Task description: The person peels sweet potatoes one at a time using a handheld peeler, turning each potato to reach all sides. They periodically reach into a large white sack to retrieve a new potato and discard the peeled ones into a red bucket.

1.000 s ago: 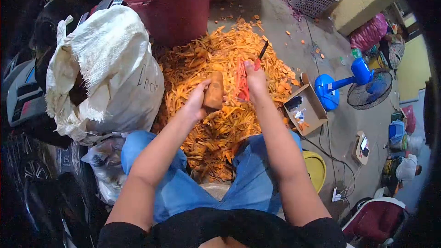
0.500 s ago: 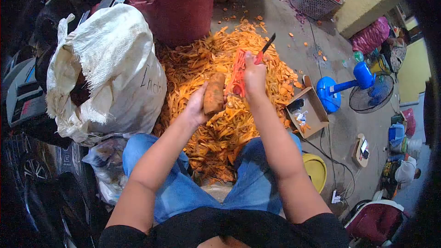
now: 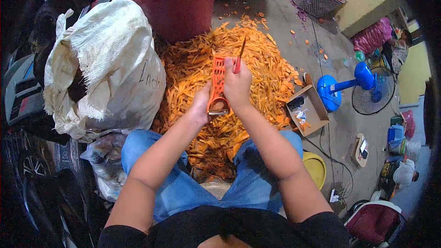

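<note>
My right hand [image 3: 238, 85] is closed round a red-orange peeler [image 3: 218, 78] with a slotted body and a blade at its lower end. A knife [image 3: 237, 66] with a red handle sticks up from the same hand, its blade pointing away. My left hand [image 3: 200, 104] is curled just left of the peeler, round the orange root, which is mostly hidden beneath the peeler. Below both hands lies a large heap of orange peelings [image 3: 262, 59].
A white sack [image 3: 124, 73] stands left, with a red tub [image 3: 172, 11] behind the heap. To the right are a cardboard box [image 3: 314, 117], a blue fan [image 3: 330, 93], cables and a yellow lid [image 3: 314, 170]. A person [image 3: 405, 173] is at the far right.
My right hand has moved left and nearer to me, bringing the peeler over the root. The knife now points more upright. My left hand has turned and sits slightly lower.
</note>
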